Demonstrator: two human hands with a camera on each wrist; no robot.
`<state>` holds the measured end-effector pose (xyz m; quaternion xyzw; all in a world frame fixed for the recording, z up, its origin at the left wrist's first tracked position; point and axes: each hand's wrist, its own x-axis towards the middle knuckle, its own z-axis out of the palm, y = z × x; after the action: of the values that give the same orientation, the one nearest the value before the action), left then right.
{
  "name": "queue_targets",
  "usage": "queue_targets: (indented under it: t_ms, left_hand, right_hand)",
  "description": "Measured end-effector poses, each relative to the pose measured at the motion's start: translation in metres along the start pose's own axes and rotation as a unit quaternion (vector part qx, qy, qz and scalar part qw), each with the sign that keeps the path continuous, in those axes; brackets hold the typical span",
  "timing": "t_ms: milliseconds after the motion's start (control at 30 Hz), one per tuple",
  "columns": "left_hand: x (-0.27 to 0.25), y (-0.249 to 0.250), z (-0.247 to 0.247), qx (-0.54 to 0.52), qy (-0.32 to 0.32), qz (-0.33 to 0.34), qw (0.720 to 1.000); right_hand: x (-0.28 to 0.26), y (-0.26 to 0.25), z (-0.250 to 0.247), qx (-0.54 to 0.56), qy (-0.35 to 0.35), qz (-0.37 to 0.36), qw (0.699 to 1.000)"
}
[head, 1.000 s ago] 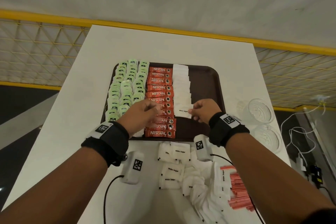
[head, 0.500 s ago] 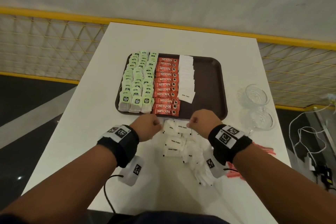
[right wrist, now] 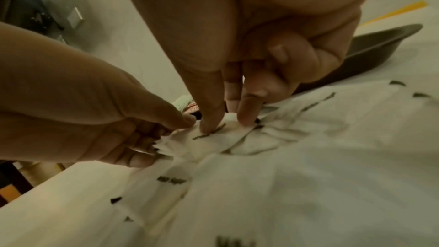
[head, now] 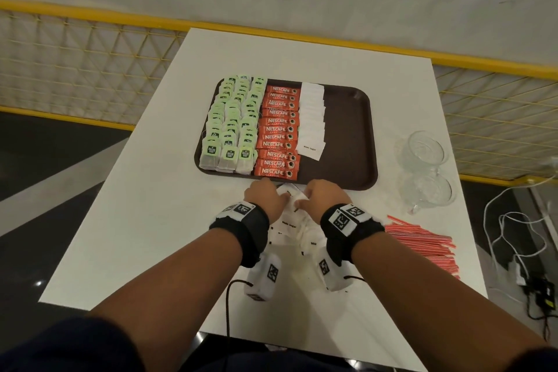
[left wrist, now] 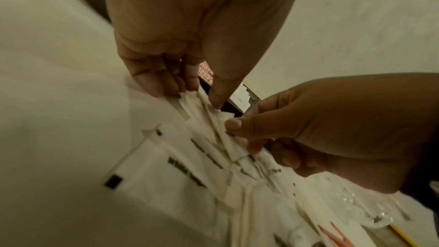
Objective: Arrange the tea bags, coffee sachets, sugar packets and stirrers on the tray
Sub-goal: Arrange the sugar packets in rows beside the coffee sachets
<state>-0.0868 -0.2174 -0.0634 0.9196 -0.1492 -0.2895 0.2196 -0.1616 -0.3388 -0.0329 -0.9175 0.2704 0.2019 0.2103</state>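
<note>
head: both hands pinch sugar packets.

Tea bags left on tray; coffee sachets right of them.

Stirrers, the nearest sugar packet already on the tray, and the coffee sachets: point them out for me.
stirrers (head: 422,240), head view, middle of the red bundle on the table.
nearest sugar packet (head: 310,148), head view, its printed face.
coffee sachets (head: 279,130), head view, middle of the red column on the tray.

Tray's right side bare; glass cups flank it.
</note>
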Motion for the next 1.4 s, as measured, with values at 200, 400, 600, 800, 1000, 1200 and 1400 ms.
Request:
queue_targets:
  t_ms: [200,400,600,800,1000,1200,1400]
  left_hand:
    - [-0.001,0.000,-0.004,-0.080,-0.023,0.017,0.996]
    - [-0.008,-0.006,-0.023,-0.143,-0.084,0.048,0.985]
    - [-0.013,-0.007,-0.045,-0.353,-0.150,-0.010,0.923]
    - [-0.005,-0.015,-0.064,-0.473,-0.117,-0.017,0.873]
    - [0.008,-0.013,-0.069,-0.530,-0.112,-0.013,0.840]
    - [0.023,-0.008,-0.073,-0.535,-0.116,-0.007,0.837]
    - [0.040,-0.009,-0.075,-0.540,-0.136,-0.018,0.830]
  right_hand:
    - [-0.003,0.000,0.002,0.024,-0.002,0.001,1.000]
    - [-0.002,0.010,-0.002,0.113,0.003,-0.014,0.994]
    - [-0.010,0.018,-0.021,0.251,-0.029,-0.050,0.966]
    - [-0.002,0.026,-0.037,0.452,-0.007,0.011,0.892]
    - [0.033,0.036,-0.034,0.569,0.062,0.122,0.811]
    - [0.064,0.034,-0.030,0.526,0.069,0.178,0.829]
    - [0.079,0.027,-0.033,0.444,0.082,0.189,0.872]
